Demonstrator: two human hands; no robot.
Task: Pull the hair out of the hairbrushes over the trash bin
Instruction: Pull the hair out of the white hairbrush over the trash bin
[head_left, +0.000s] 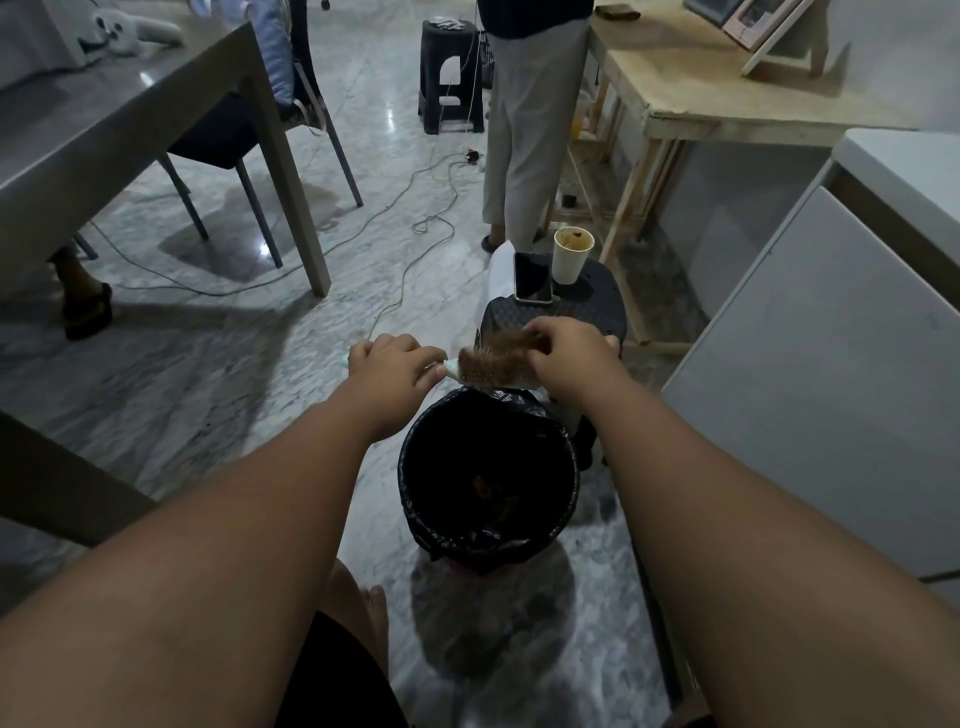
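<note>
A pale hairbrush (480, 375) lies level in the air over the far rim of the trash bin (415, 499), which has a black bag liner. My left hand (392, 364) is shut around the brush's handle. A thick mat of brown hair (496, 351) covers the bristles. My right hand (563, 353) pinches the right end of that hair between fingers and thumb. Some brown bits lie at the bottom of the bin.
A dark stool (597, 312) just behind the bin carries a phone (532, 278), a paper cup (571, 254) and a white paper. A person (530, 119) stands beyond it. Cables (415, 228) run over the marble floor. Grey table left, wooden bench and white cabinet right.
</note>
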